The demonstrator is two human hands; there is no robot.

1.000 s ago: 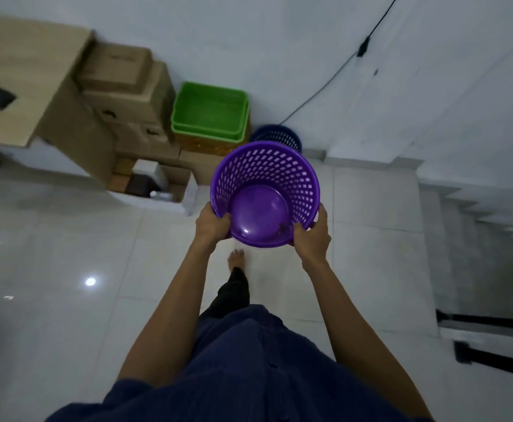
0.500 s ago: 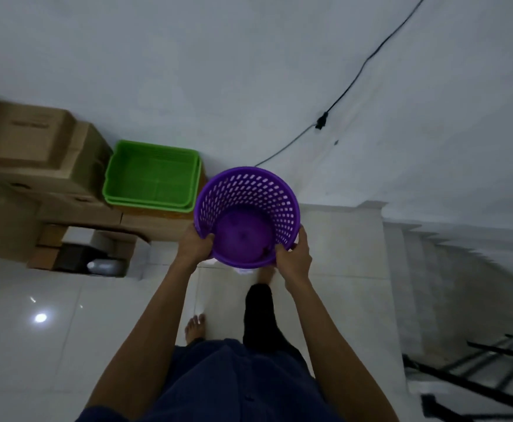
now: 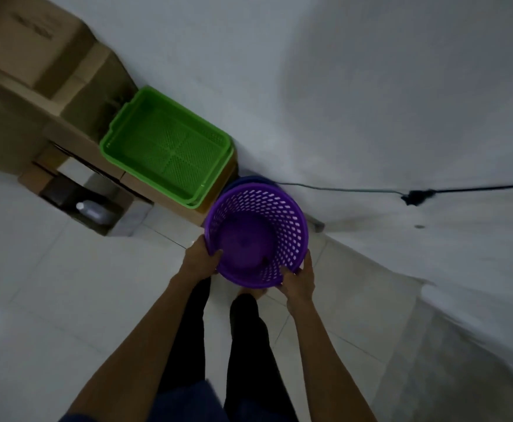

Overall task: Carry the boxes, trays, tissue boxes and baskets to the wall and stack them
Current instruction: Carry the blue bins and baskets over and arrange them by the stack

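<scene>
Cardboard boxes [image 3: 36, 86] and green trays [image 3: 167, 147] already stand stacked at the wall [image 3: 340, 86]. The left hand [image 3: 202, 258] and right hand [image 3: 299, 280] grip the purple basket [image 3: 256, 233] directly above a dark blue basket [image 3: 249, 180]; nesting appears to remain.

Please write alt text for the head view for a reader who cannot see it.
Both hands, left hand and right hand, hold a purple basket just above a dark blue basket by the white wall. Stacked green trays sit on cardboard boxes to its left.

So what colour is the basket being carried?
Purple basket with perforated sides, seen clearly in the head view.
</scene>
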